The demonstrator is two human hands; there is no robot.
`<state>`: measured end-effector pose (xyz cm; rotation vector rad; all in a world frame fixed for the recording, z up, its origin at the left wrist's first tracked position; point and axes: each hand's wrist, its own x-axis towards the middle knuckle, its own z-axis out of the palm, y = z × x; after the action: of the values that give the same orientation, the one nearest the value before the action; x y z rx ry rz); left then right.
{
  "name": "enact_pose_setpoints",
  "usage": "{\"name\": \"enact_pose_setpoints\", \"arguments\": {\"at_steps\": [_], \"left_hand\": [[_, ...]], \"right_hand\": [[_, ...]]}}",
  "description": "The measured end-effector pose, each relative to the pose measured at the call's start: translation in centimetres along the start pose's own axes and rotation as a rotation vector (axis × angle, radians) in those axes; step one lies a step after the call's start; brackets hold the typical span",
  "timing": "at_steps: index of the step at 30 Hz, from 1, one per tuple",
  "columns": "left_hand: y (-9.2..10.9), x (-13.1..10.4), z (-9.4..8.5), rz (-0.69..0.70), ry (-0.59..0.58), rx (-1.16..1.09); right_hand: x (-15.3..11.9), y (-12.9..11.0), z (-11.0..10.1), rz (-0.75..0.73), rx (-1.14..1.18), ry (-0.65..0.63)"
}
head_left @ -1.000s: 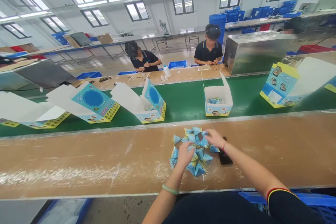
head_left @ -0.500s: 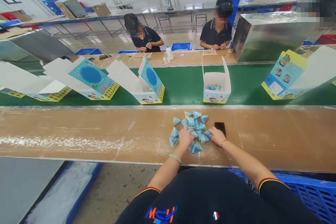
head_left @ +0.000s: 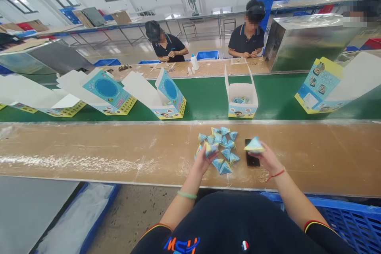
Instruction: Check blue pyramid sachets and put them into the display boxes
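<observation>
A loose heap of blue-and-yellow pyramid-shaped packets lies on the brown tabletop before me. At the heap's left side, my left hand is closed on one blue-and-yellow packet and holds it above the others. To the right of the heap, my right hand grips another packet, raised over a black phone-like slab that lies flat on the table. Straight ahead, an open white-and-blue box has several similar packets inside.
More open printed boxes stand along the green belt. Beyond it, co-workers sit at a bench with a white bottle and a metal cabinet. A blue crate is at my lower right.
Both hands have lifted from the heap, each with a packet. My right hand has moved right, over the black slab; my left hand has shifted slightly left.
</observation>
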<state>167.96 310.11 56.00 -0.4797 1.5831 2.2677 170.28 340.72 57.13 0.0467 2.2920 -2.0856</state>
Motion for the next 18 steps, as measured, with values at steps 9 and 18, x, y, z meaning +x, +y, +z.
{"name": "enact_pose_setpoints", "arguments": {"at_steps": [9,18], "left_hand": [[0.6,-2.7,0.1,-0.145,-0.200,-0.325],[2.0,-2.6,1.3,0.023,-0.042,0.076]], "right_hand": [[-2.7,-7.9,-1.7,-0.212,-0.137,-0.048],[-4.1,-9.1,-1.1,-0.324,-0.192,-0.013]]}}
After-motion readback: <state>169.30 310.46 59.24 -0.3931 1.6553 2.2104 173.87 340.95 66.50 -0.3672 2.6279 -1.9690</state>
